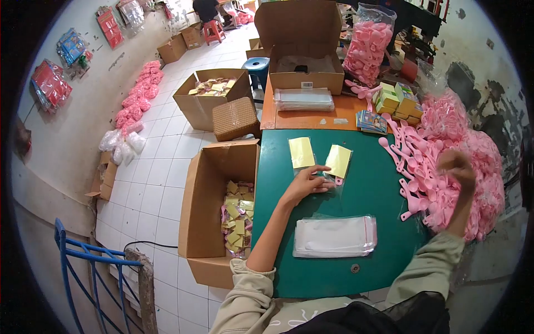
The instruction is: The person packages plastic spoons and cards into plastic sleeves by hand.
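Observation:
On the green table [278, 222], my left hand [308, 183] rests with its fingers apart, near the lower edges of two clear packets with yellow cards, the left packet [302, 153] and the right packet [338, 161]. A bit of pink shows at the bottom of the right one. My right hand [457, 168] is over the pile of pink spoons [428, 167] at the right, blurred, its fingers curled; what they hold, if anything, is too small to tell. A stack of clear plastic bags [335, 236] lies closer to my body.
Left of the table stands an open cardboard box [208, 195] with yellow-carded packets inside. Behind are card stacks [395, 101], more clear bags [303, 99] and an open brown box [306, 72]. A blue metal frame [92, 253] stands lower left. A person [206, 10] is far back.

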A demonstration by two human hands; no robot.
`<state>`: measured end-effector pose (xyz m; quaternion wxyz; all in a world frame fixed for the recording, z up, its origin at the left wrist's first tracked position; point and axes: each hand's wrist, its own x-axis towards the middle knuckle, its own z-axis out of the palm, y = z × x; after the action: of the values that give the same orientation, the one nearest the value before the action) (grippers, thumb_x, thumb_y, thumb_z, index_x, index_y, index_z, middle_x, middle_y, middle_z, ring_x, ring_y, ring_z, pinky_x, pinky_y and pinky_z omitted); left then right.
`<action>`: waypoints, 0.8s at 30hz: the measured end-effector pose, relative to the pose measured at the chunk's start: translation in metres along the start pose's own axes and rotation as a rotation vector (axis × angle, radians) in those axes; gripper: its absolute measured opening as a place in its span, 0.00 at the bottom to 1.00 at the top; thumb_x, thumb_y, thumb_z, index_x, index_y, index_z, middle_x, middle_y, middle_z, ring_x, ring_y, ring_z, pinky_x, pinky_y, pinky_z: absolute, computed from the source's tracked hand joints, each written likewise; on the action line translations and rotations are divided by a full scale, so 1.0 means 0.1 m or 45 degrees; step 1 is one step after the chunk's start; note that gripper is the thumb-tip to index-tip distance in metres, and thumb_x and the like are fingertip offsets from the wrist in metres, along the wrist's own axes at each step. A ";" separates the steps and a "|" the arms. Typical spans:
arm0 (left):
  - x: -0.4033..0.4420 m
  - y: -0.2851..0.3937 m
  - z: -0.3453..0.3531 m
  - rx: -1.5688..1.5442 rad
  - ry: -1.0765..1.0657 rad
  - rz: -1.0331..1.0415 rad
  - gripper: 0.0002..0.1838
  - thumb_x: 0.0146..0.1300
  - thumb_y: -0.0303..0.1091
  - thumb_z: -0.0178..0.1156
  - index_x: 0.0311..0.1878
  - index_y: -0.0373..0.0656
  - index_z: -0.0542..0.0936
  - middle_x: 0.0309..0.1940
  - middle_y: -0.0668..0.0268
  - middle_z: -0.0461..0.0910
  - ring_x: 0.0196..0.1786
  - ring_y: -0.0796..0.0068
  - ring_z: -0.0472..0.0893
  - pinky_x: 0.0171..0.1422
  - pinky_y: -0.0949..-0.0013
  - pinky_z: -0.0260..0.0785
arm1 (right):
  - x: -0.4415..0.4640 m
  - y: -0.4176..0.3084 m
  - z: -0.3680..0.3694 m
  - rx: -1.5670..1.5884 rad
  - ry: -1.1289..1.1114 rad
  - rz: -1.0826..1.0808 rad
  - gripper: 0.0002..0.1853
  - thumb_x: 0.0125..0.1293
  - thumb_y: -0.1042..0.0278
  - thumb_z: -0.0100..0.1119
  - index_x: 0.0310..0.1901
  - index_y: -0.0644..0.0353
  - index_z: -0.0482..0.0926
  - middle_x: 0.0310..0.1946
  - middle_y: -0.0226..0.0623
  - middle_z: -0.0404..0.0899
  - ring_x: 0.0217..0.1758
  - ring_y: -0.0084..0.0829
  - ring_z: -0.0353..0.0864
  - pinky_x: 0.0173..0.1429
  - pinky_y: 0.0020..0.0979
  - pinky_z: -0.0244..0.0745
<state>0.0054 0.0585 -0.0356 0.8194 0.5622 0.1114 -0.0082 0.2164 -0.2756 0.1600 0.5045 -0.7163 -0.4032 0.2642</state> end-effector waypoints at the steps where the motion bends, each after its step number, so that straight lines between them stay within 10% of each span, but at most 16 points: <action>1: -0.01 -0.01 0.00 -0.024 -0.020 -0.004 0.17 0.66 0.27 0.49 0.58 0.35 0.68 0.45 0.57 0.78 0.49 0.72 0.79 0.49 0.76 0.74 | -0.10 0.05 -0.44 -0.184 0.195 0.083 0.14 0.48 0.77 0.62 0.38 0.63 0.74 0.37 0.36 0.73 0.38 0.28 0.72 0.44 0.29 0.70; 6: -0.01 0.03 0.00 0.013 -0.086 -0.030 0.13 0.67 0.29 0.48 0.51 0.35 0.74 0.49 0.62 0.77 0.53 0.75 0.77 0.54 0.76 0.71 | -0.29 0.82 -1.35 -1.621 0.710 0.518 0.20 0.47 0.75 0.66 0.42 0.62 0.70 0.41 0.38 0.68 0.42 0.30 0.71 0.43 0.29 0.72; 13: -0.04 0.03 0.10 -0.267 -0.187 0.009 0.16 0.67 0.28 0.49 0.57 0.35 0.70 0.53 0.58 0.74 0.57 0.71 0.74 0.59 0.73 0.69 | 0.50 0.75 1.39 -0.738 -0.040 -0.513 0.29 0.45 0.72 0.71 0.47 0.60 0.64 0.46 0.42 0.60 0.48 0.33 0.69 0.42 0.30 0.74; 24: -0.07 0.05 0.09 0.200 -0.018 0.083 0.14 0.65 0.26 0.51 0.54 0.43 0.71 0.49 0.60 0.76 0.50 0.72 0.78 0.48 0.71 0.76 | 0.79 1.17 2.00 -0.219 0.220 -0.443 0.08 0.53 0.78 0.63 0.33 0.64 0.73 0.41 0.36 0.66 0.38 0.25 0.74 0.38 0.24 0.74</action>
<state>0.0012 0.0509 -0.0268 0.7734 0.6280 0.0864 0.0057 0.1380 -0.1263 -0.0181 0.5124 -0.6962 -0.4970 0.0753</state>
